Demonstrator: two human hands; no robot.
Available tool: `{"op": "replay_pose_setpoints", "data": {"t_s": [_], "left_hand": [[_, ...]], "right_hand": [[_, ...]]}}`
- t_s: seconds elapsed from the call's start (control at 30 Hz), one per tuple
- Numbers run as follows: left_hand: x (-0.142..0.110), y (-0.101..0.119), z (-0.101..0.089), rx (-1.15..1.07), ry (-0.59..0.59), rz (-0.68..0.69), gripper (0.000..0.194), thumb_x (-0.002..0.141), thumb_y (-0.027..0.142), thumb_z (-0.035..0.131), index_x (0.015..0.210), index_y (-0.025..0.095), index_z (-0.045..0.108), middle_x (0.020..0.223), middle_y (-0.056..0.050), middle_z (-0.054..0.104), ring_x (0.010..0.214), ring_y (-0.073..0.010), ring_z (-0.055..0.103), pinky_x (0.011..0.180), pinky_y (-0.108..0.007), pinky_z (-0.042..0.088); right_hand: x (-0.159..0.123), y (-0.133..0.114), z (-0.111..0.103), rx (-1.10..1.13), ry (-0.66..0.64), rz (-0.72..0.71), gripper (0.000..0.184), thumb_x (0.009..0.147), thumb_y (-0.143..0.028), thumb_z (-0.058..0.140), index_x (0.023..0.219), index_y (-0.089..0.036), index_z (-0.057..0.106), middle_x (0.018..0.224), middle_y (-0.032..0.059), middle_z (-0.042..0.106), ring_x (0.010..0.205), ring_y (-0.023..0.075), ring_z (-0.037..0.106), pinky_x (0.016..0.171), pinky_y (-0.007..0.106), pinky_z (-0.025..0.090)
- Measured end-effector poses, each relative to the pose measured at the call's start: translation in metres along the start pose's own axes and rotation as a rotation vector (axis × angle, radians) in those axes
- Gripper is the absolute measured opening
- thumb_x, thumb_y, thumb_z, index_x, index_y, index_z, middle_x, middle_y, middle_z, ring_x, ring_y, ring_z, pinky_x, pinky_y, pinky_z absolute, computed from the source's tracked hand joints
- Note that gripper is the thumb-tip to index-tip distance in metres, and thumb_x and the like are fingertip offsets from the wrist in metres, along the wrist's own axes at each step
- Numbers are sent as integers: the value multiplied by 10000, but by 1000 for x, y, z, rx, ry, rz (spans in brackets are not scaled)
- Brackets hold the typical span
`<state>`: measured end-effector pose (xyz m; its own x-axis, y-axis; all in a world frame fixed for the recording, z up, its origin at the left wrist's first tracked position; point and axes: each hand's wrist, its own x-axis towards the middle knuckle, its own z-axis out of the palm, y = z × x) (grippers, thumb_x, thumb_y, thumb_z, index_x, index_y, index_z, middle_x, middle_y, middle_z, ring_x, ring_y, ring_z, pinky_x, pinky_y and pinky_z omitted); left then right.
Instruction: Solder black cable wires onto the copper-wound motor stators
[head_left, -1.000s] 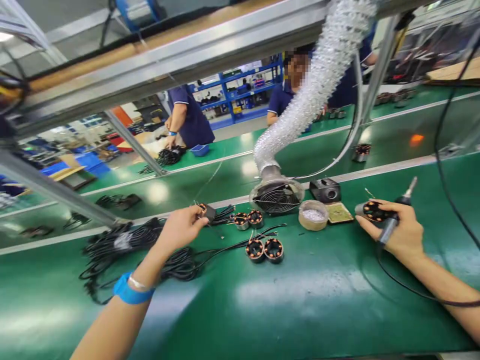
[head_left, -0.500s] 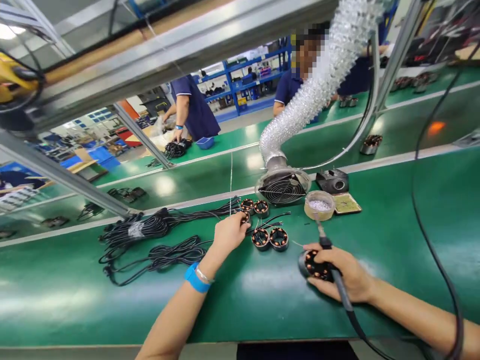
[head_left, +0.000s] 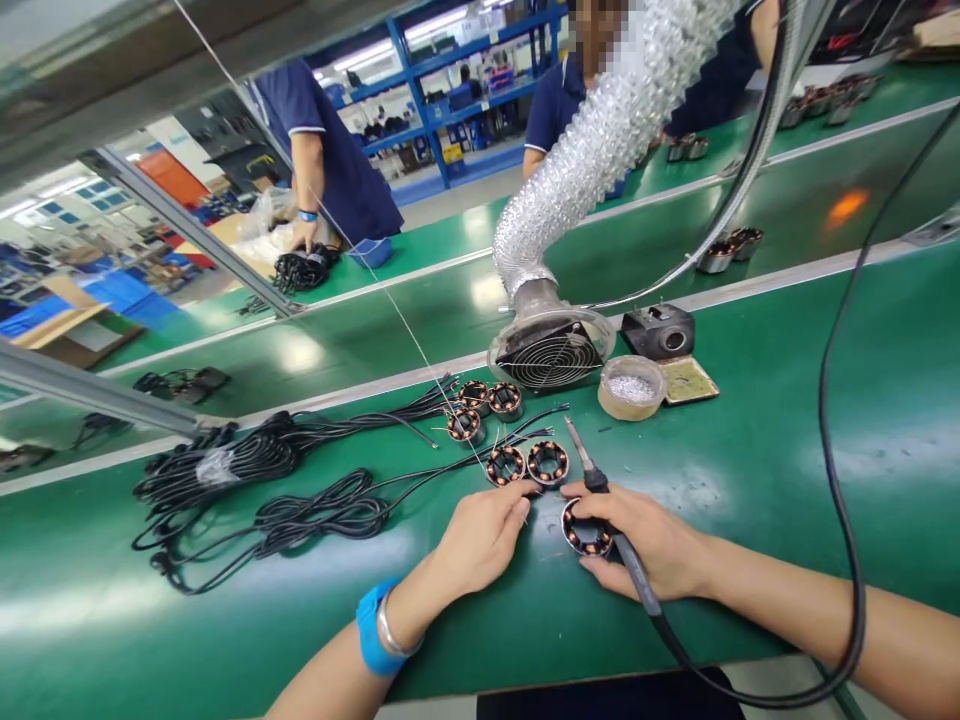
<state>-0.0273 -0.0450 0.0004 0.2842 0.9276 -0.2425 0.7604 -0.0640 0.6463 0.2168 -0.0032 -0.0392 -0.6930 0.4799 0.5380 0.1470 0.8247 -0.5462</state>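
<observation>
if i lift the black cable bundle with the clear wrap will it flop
The cable bundle would probably sag, since the clear wrap grips only one short stretch. Its loose tails may drag or snag, as they run up beside the copper-wound rings.

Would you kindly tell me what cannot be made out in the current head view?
All in the head view:
- Whether the left hand grips anything: its own fingers hide this.
- The right side of the stator at the right hand: covered by that hand.
- Where the soldering iron cable ends: cut off by the right edge.
- The silver duct's upper end: cut off by the top edge.
- Goods on the blue shelving: too small and blurred.
</observation>
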Motion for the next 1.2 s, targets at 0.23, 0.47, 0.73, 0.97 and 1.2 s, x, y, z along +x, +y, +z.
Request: {"op": "replay_pose_setpoints", "data": {"t_s": [0.23,0.47,0.73,0.97,1.2], "left_hand": [[18,1,10,-458,14,25,521,981,496,337,1025,125,700,1013,-77,689,936,-177,606,856,-283,426],[22,2,12,-673,-89,-123,344,753,448,560,701,108,558,690,-25,552,648,-96,437,633,-219,339],[32,24,-1,-991,-200,-269,363,624,473,647,691,136,530,484,65,346,398,-33,168,430,-225,81],[5,28,-8,-427,-124,-128,361,855,475,569,752,129,561,558,44,319,526,-68,250,498,-217,185],[-13,25,-19,-116,-142,-114,329,930,421,497,765,144,564,563,36,399,546,-76,336,538,-228,223]], "right_hand": [[5,-1,-3,52,-30,-41,465,770,-114,536,1225,-140,448,1224,167,591,1241,182,560,1012,294,505],[5,-1,-12,-12,-7,-1,501,770,-199,605,1241,-160,437,1132,129,617,1065,212,610,917,350,538],[3,-4,-14,-8,-6,70,510,802,-243,631,1265,-171,431,1063,92,628,943,188,612,829,303,543],[3,-3,-13,-7,5,46,481,817,-238,604,1260,-159,434,1030,94,628,907,181,596,801,290,542],[4,-4,-13,-27,1,48,474,826,-248,604,1259,-159,431,1047,102,632,935,187,609,820,294,546]]}}
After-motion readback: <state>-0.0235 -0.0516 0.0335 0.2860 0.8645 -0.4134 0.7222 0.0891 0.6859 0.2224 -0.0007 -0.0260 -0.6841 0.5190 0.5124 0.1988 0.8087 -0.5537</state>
